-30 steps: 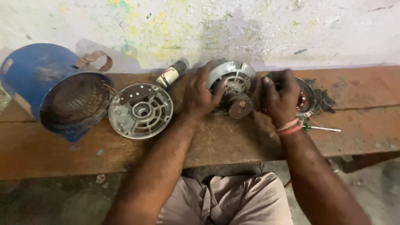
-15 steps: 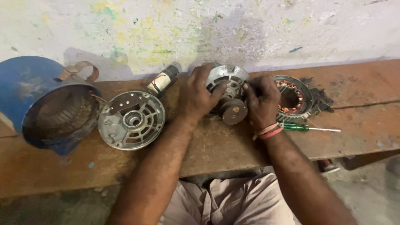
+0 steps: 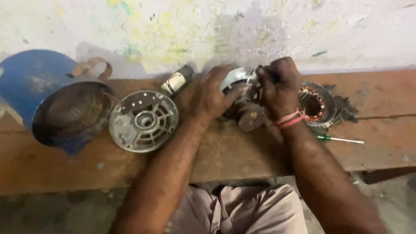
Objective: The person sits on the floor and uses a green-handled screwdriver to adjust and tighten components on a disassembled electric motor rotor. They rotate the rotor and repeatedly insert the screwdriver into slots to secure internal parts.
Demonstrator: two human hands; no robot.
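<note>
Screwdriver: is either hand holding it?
No. The screwdriver lies on the bench, while the left hand and right hand grip the motor part.

Head cam, looks steeply down at bench, close, facing wall.

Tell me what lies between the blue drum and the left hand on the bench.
In the head view, a round grey metal end cover lies flat between the blue drum and the left hand.

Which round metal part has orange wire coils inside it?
The ring-shaped stator by the right hand. The grey end cover has only open slots.
</note>
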